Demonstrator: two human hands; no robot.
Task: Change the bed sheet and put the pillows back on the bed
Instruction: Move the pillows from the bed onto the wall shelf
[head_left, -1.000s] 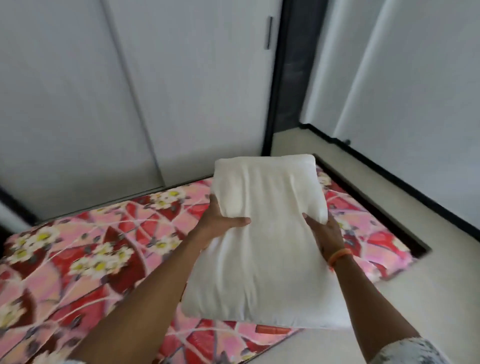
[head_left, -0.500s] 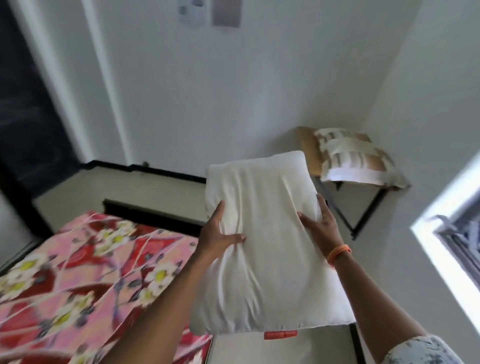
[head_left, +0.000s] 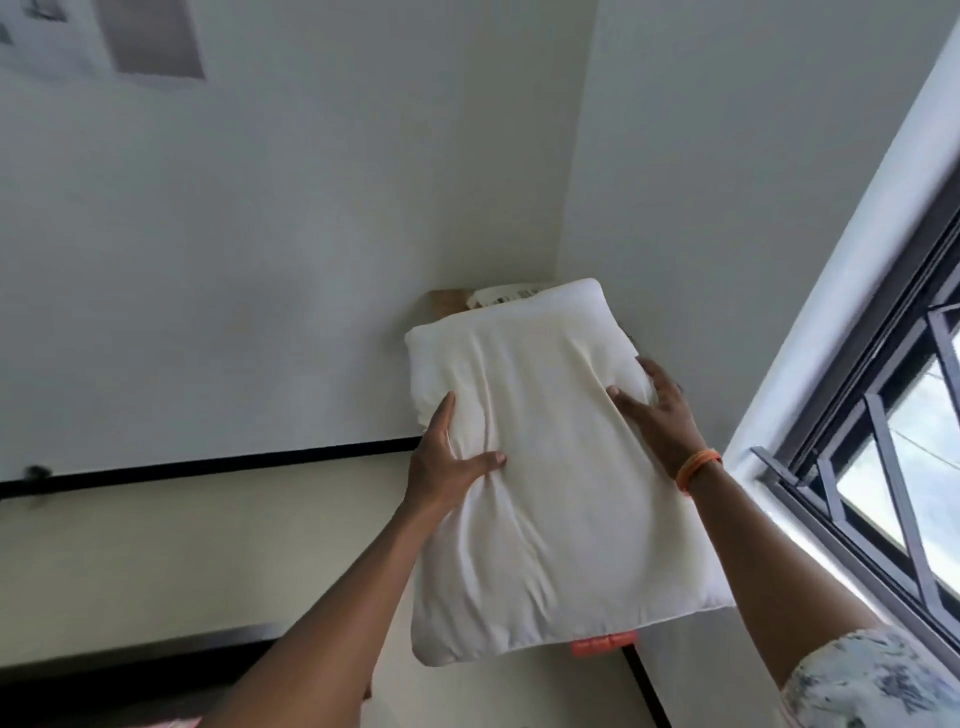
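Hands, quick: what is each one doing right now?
Left hand: closed on the left edge of the plain white fabric pillow.
Right hand: gripping the same pillow's right edge.

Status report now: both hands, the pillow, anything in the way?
Left hand and right hand gripping white pillow, held in air. Patterned cushion partly hidden behind it, in corner. Path not blocked.

A pillow (head_left: 545, 467) is held up between the left hand (head_left: 447, 462) on its left edge and the right hand (head_left: 660, 415) on its right edge, before the wall corner (head_left: 571, 208); a window (head_left: 893, 467) lies to its right.
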